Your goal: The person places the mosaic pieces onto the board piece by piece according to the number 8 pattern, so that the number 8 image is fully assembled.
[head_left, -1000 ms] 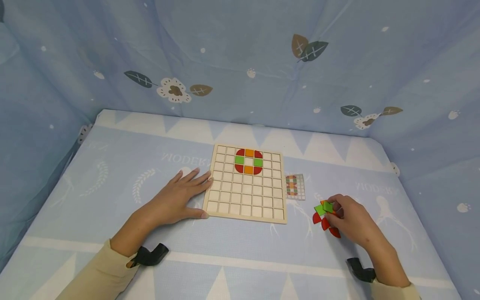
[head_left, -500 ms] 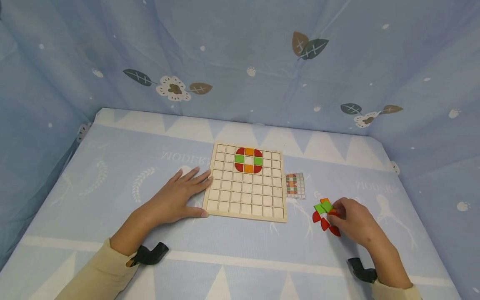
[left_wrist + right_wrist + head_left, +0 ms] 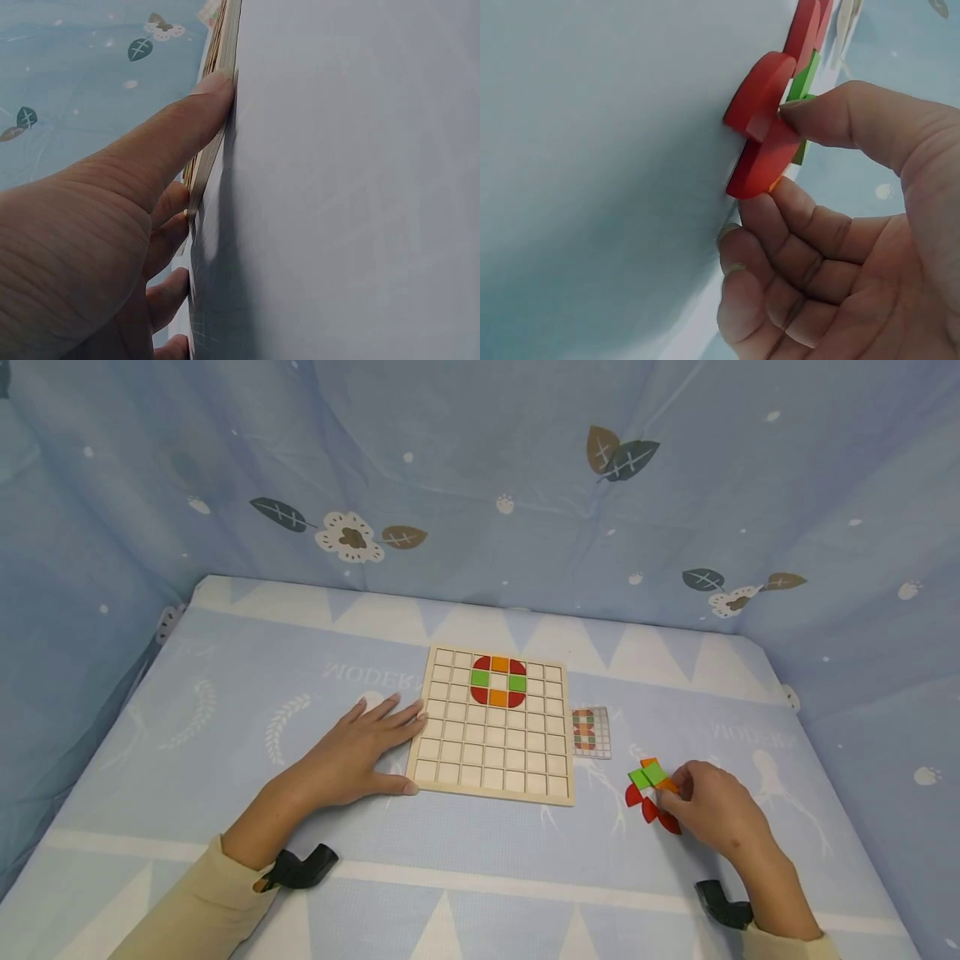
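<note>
My left hand [image 3: 358,756] rests spread beside the wooden grid board [image 3: 450,752], fingertips and thumb against its left edge. In the left wrist view the thumb [image 3: 180,124] lies along that edge. Red and green pieces and orange squares form a ring near the board's top. At the right, my right hand [image 3: 708,802] pinches an orange tile [image 3: 666,786] at the loose pile, the tile partly hidden by the fingers. Around it lie green squares [image 3: 655,772], another orange tile [image 3: 648,762] and red rounded pieces [image 3: 633,795]. A red piece [image 3: 761,165] hides much of the pinch in the right wrist view.
A small printed pattern card [image 3: 592,732] lies against the board's right side. The table's patterned cloth [image 3: 480,843] spreads toward the front. Blue printed fabric [image 3: 480,460] hangs behind and at both sides.
The right hand has let go of a green square onto the pile and shifted slightly right, to an orange tile. The left hand and board stay put.
</note>
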The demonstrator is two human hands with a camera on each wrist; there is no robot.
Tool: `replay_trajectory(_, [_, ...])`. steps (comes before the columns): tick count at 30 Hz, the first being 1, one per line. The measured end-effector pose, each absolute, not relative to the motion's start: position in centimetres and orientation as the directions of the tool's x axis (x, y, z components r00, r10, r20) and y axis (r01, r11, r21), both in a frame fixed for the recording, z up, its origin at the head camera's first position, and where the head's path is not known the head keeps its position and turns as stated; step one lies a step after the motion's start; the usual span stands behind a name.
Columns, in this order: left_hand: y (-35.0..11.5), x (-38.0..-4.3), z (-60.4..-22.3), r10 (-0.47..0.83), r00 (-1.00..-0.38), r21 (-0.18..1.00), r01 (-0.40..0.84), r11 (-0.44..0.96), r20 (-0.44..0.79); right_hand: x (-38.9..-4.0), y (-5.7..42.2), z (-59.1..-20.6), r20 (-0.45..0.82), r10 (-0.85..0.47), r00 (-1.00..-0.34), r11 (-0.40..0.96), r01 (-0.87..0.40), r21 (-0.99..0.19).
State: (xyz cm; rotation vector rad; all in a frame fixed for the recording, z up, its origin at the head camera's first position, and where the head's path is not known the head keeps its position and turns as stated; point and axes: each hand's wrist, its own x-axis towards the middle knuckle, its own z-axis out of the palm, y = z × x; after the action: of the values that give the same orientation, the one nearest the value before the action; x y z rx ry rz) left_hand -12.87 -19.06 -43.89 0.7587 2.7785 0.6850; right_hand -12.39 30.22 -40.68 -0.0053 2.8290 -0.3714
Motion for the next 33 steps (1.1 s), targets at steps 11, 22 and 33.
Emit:
replay_trajectory(11, [-19.0, -12.9, -44.0, 0.52, -0.853, 0.474, 0.439, 0.764, -0.049, -12.2, 30.5, -41.0, -0.161, -0.077, -0.984, 0.942, -0.019, -0.336])
replay_trajectory(22, [-19.0, -12.8, -43.8, 0.518, -0.854, 0.469, 0.437, 0.768, -0.052, -13.4, 28.4, -39.2, 0.126, -0.187, -0.974, 0.89, -0.222, -0.397])
replay_trajectory(33, [-19.0, -12.8, -43.8, 0.517, -0.854, 0.474, 0.432, 0.767, -0.059, -16.8, 19.8, -38.0, 0.097, -0.344, -0.934, 0.792, -0.345, -0.505])
